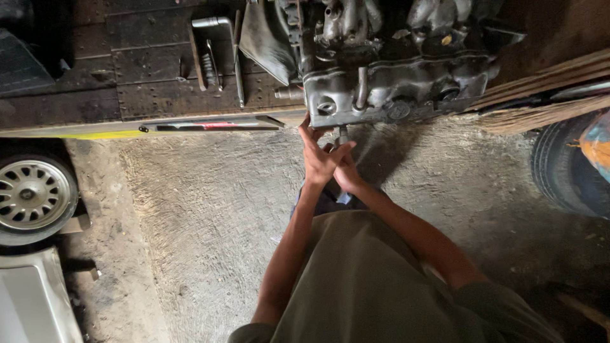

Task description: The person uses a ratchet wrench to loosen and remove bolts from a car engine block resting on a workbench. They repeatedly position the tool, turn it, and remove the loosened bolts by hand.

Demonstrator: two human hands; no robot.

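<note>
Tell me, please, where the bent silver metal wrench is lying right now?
In the head view, the bent silver metal wrench lies upper left of centre on the dark riveted metal platform, left of the grey engine block.

engine block [394,82] on platform [127,95] edge, wrench [219,38] left of it, wheel [32,197] on floor far left, tyre [565,165] far right

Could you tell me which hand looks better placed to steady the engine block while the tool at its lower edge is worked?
Probably the left hand: its fingers already reach up to the engine block. The right hand sits lower, wrapped around the tool.
</note>
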